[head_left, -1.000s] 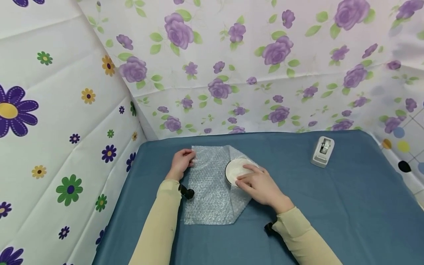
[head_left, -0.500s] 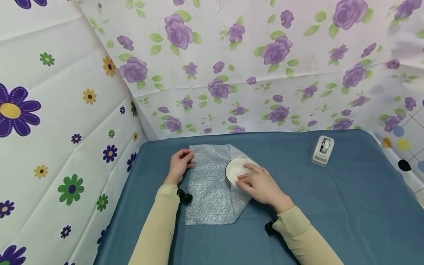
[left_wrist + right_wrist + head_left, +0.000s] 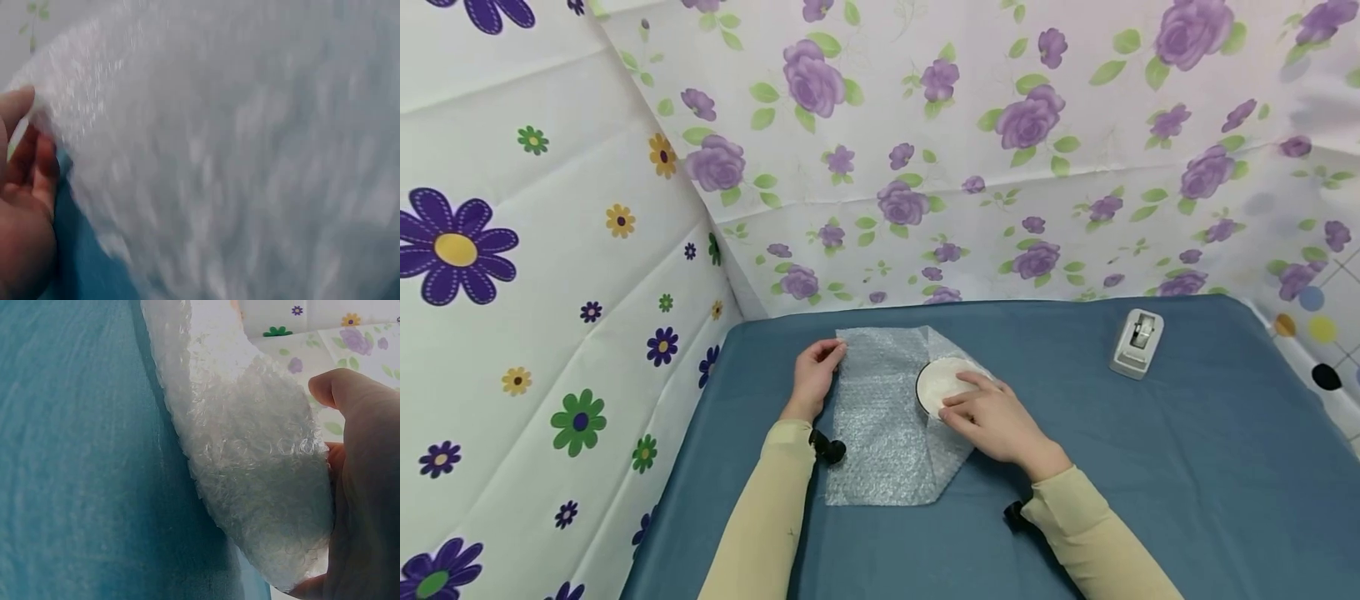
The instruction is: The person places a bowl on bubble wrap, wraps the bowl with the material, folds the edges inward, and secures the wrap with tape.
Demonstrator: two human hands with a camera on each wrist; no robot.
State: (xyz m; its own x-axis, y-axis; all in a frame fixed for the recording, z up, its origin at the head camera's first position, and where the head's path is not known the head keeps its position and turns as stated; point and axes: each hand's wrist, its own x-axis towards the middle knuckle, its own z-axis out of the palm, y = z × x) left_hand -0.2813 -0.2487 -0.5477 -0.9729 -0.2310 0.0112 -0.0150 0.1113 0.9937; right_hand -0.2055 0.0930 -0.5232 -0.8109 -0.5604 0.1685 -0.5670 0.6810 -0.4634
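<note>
On the blue cloth lies a sheet of clear bubble wrap [image 3: 880, 433], its right part folded inward at a slant. A white round dish [image 3: 936, 385] with a dark rim sits at that fold. My left hand [image 3: 814, 375] pinches the sheet's far left edge; in the left wrist view the bubble wrap [image 3: 206, 156] rises from the fingers and fills most of the picture. My right hand [image 3: 996, 421] rests on the dish and the folded flap, fingers spread. The right wrist view shows bubble wrap [image 3: 262, 469] bulging beside the right hand [image 3: 369, 481], thumb apart; its other fingers are partly hidden.
A white tape dispenser [image 3: 1137, 343] stands on the blue tablecloth [image 3: 1187, 467] at the far right. Flowered sheets [image 3: 902, 150] hang behind the table and along its left side.
The left hand and the sheet's left edge shift slightly left, then back right along with a small turn of the head view. The right hand stays on the dish.
</note>
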